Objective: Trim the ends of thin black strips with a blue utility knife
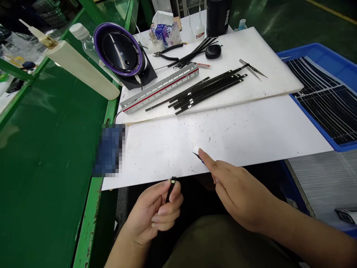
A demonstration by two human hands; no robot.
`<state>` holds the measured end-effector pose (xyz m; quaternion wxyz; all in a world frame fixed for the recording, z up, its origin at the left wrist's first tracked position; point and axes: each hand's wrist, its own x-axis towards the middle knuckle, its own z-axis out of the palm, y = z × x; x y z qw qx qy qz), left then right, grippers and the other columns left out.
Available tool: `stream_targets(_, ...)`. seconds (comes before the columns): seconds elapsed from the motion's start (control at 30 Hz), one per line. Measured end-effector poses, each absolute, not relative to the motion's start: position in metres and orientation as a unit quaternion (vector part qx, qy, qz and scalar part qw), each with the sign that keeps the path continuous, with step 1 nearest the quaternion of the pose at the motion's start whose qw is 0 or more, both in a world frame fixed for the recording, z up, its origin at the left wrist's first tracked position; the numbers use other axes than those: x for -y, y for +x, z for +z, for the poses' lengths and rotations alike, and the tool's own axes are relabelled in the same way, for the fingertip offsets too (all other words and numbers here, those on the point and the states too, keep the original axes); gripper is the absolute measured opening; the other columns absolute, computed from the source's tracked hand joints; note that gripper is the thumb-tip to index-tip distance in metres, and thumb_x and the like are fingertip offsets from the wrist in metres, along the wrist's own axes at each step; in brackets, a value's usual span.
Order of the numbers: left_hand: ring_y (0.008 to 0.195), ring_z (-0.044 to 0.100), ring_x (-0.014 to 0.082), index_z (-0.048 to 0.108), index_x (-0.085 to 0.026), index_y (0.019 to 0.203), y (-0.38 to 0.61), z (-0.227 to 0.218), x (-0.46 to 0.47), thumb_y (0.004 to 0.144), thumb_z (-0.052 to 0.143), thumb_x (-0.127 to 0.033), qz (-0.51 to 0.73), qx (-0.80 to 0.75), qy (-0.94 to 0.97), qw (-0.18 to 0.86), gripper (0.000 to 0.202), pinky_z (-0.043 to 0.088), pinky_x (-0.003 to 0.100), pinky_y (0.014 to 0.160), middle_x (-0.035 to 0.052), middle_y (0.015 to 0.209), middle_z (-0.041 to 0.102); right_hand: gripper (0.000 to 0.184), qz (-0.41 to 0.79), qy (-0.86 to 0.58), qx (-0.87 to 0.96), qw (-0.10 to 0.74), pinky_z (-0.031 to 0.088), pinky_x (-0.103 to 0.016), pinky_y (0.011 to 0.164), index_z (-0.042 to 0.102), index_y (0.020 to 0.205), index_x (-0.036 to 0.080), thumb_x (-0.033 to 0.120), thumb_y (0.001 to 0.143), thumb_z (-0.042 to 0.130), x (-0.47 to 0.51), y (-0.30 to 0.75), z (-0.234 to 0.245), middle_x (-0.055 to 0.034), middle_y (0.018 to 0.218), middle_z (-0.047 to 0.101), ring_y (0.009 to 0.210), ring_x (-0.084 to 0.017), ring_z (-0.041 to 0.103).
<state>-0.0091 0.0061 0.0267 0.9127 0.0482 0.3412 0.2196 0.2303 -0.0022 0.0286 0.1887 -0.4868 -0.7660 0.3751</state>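
Just off the table's front edge, my left hand (154, 214) pinches a thin black strip (170, 190) between thumb and fingers. A small pale patch shows near the strip's upper end; its lower part is hidden in the palm. My right hand (242, 193), to the right, is closed around a slim tool with a dark pointed tip (196, 155). The index finger lies along this tool, and the fist hides the rest of it. Tip and strip are apart. Beyond both hands, a bundle of similar black strips (208, 91) lies on a white foam board (267, 87).
Around the strips lie a grey scale ruler (161, 91), tweezers (254, 70), cutting pliers (170, 53) and a black case (213, 51). A purple-rimmed fan (118, 48) stands at the left. A blue tray (320, 46) at right holds strip sheets. Dark specks dot the white tabletop (156, 149).
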Motion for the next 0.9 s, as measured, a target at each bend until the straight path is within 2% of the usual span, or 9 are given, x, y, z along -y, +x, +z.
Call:
stream_targets(0.1, 0.038, 0.013, -0.0004, 0.063, -0.015, 0.072, -0.003, 0.029, -0.005, 0.089, 0.063, -0.038, 0.237, -0.350, 0.067, 0.904, 0.028, 0.015, 0.009, 0.033, -0.0069, 0.053, 0.034, 0.076, 0.301, -0.457, 0.797, 0.257, 0.047, -0.029, 0.061, 0.001, 0.159, 0.024, 0.004, 0.091, 0.030, -0.009, 0.239, 0.024, -0.0018, 0.088, 0.053, 0.066, -0.016, 0.051)
stream_targets(0.17, 0.039, 0.018, 0.0004, 0.065, -0.015, 0.074, 0.003, 0.035, -0.005, 0.088, 0.065, -0.036, 0.274, -0.391, 0.110, 0.872, 0.025, 0.018, 0.010, 0.035, -0.0059, 0.056, 0.038, 0.080, 0.174, -0.453, 0.820, 0.302, 0.046, -0.028, 0.062, -0.004, 0.158, 0.026, 0.002, 0.091, 0.033, -0.022, 0.248, 0.015, -0.0033, 0.094, 0.053, 0.072, -0.017, 0.053)
stream_targets(0.23, 0.043, 0.027, 0.0025, 0.069, -0.015, 0.079, 0.012, 0.044, -0.004, 0.087, 0.067, -0.035, 0.326, -0.453, 0.167, 0.813, 0.022, 0.025, 0.013, 0.039, -0.0043, 0.058, 0.041, 0.084, 0.033, -0.470, 0.823, 0.316, 0.044, -0.027, 0.060, -0.003, 0.159, 0.029, -0.002, 0.090, 0.034, -0.035, 0.256, 0.003, -0.0047, 0.098, 0.055, 0.076, -0.018, 0.055)
stream_targets(0.3, 0.049, 0.037, 0.0055, 0.073, -0.014, 0.086, 0.020, 0.054, -0.005, 0.088, 0.065, -0.038, 0.359, -0.497, 0.213, 0.761, 0.026, 0.032, 0.017, 0.045, -0.0018, 0.061, 0.045, 0.085, -0.045, -0.488, 0.820, 0.295, 0.041, -0.027, 0.059, 0.008, 0.159, 0.031, -0.006, 0.088, 0.037, -0.044, 0.260, -0.008, -0.0051, 0.101, 0.056, 0.078, -0.018, 0.055)
stream_targets(0.43, 0.055, 0.043, 0.0085, 0.076, -0.010, 0.096, 0.029, 0.069, -0.011, 0.092, 0.056, -0.044, 0.348, -0.496, 0.250, 0.755, 0.039, 0.033, 0.021, 0.049, 0.0027, 0.066, 0.050, 0.074, -0.026, -0.470, 0.848, 0.244, 0.046, -0.032, 0.071, 0.036, 0.152, 0.026, -0.007, 0.087, 0.043, -0.051, 0.259, -0.018, -0.0060, 0.101, 0.058, 0.088, -0.022, 0.055)
stream_targets(0.53, 0.056, 0.039, 0.0081, 0.076, -0.012, 0.093, 0.031, 0.075, -0.016, 0.090, 0.061, -0.041, 0.346, -0.483, 0.245, 0.766, 0.033, 0.029, 0.020, 0.046, 0.0013, 0.067, 0.047, 0.057, -0.008, -0.465, 0.856, 0.225, 0.048, -0.039, 0.083, 0.050, 0.143, 0.015, -0.003, 0.089, 0.046, -0.053, 0.256, -0.018, -0.0114, 0.107, 0.059, 0.098, -0.027, 0.053)
stream_targets(0.67, 0.054, 0.033, 0.0064, 0.075, -0.013, 0.089, 0.034, 0.076, -0.017, 0.088, 0.065, -0.038, 0.357, -0.479, 0.198, 0.777, 0.027, 0.023, 0.016, 0.041, -0.0002, 0.066, 0.044, 0.040, -0.002, -0.468, 0.843, 0.266, 0.049, -0.041, 0.087, 0.062, 0.130, 0.008, 0.002, 0.092, 0.053, -0.053, 0.255, -0.016, -0.0141, 0.109, 0.059, 0.100, -0.027, 0.052)
stream_targets(0.8, 0.051, 0.032, 0.0049, 0.075, -0.012, 0.088, 0.035, 0.076, -0.018, 0.086, 0.067, -0.037, 0.364, -0.471, 0.171, 0.785, 0.027, 0.020, 0.014, 0.038, -0.0007, 0.066, 0.044, 0.030, -0.008, -0.458, 0.822, 0.338, 0.050, -0.039, 0.085, 0.068, 0.117, 0.004, 0.000, 0.089, 0.059, -0.048, 0.256, -0.013, -0.0131, 0.099, 0.061, 0.094, -0.024, 0.054)
stream_targets(0.9, 0.050, 0.032, 0.0045, 0.075, -0.012, 0.088, 0.035, 0.077, -0.017, 0.086, 0.068, -0.037, 0.368, -0.467, 0.169, 0.786, 0.027, 0.019, 0.013, 0.036, -0.0009, 0.065, 0.044, 0.022, -0.013, -0.446, 0.818, 0.362, 0.050, -0.038, 0.083, 0.071, 0.106, 0.005, -0.001, 0.087, 0.061, -0.046, 0.258, -0.013, -0.0113, 0.094, 0.063, 0.091, -0.023, 0.055)
